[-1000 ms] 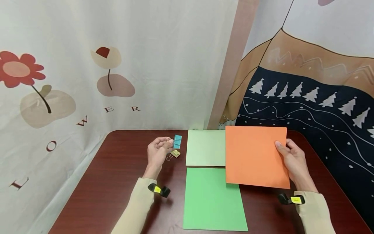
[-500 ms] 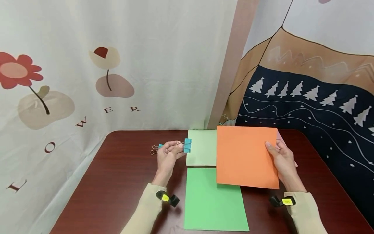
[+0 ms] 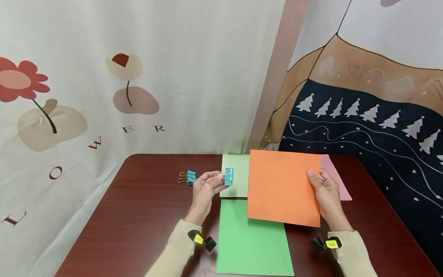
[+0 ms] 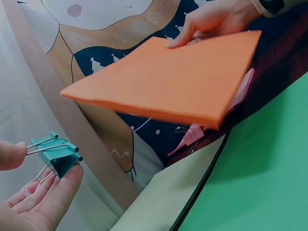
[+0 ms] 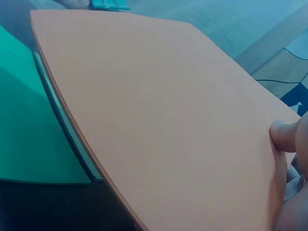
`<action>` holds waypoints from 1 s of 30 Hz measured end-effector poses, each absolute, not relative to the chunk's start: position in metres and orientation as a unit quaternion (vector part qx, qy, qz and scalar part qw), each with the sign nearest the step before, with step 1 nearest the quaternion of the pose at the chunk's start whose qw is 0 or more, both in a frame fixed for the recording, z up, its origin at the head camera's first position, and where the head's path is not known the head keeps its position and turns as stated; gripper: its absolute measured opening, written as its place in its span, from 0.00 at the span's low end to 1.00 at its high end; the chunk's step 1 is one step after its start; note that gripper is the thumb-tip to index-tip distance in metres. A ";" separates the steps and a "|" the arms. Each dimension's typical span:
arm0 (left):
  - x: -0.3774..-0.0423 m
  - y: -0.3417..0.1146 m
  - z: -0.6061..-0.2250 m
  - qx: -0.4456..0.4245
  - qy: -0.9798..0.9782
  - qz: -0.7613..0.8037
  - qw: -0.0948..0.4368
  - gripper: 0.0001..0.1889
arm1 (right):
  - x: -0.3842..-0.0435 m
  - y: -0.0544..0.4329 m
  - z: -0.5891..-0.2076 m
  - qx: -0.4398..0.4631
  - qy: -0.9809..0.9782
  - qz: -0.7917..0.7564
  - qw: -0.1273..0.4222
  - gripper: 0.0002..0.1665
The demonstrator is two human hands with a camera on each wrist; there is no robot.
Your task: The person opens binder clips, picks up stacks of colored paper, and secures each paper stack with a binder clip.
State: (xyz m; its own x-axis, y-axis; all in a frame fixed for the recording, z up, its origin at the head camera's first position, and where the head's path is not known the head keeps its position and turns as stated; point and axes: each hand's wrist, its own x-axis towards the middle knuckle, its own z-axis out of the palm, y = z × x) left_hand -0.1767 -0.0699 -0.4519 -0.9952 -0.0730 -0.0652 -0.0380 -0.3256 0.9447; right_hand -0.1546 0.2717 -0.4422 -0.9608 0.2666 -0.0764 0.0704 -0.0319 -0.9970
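Partly over bright green rectangular paper [image 3: 254,246], the right hand [image 3: 328,195] pinches a square orange paper stack [image 3: 278,188] by its edge. Near it, the left hand [image 3: 205,192] pinches a teal metal binder clip [image 3: 229,177].

Orange paper [image 3: 278,188], turquoise clip [image 3: 229,177]

Near stack [image 3: 252,246] before far stack [image 3: 233,184] — raised stack [image 3: 283,188] over both, clip [image 3: 191,177] left, half-hidden stack [image 3: 335,179] apparently lying right

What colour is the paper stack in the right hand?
The paper stack is orange, clearest in the head view.
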 end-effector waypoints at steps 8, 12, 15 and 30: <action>-0.175 -0.066 -0.451 0.042 -0.573 -0.819 -0.006 0.13 | -0.155 0.266 -0.445 -0.132 -0.695 0.703 0.072 0.18; -0.173 -0.064 -0.451 0.048 -0.563 -0.825 -0.013 0.12 | -0.155 0.263 -0.443 -0.138 -0.695 0.701 0.074 0.15; -0.172 -0.063 -0.451 0.048 -0.557 -0.829 -0.015 0.11 | -0.155 0.261 -0.442 -0.141 -0.695 0.701 0.077 0.15; -0.167 -0.059 -0.451 0.033 -0.552 -0.833 -0.020 0.09 | -0.155 0.253 -0.445 -0.121 -0.689 0.712 0.065 0.17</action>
State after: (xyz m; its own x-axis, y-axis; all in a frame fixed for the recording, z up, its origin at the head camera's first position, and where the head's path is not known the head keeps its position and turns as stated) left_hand -0.1669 -0.0591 -0.4513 -0.9970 -0.0026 -0.0770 -0.0699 -0.3896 0.9183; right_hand -0.1546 0.2535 -0.4451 -0.9622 0.2597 -0.0826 0.0739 -0.0430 -0.9963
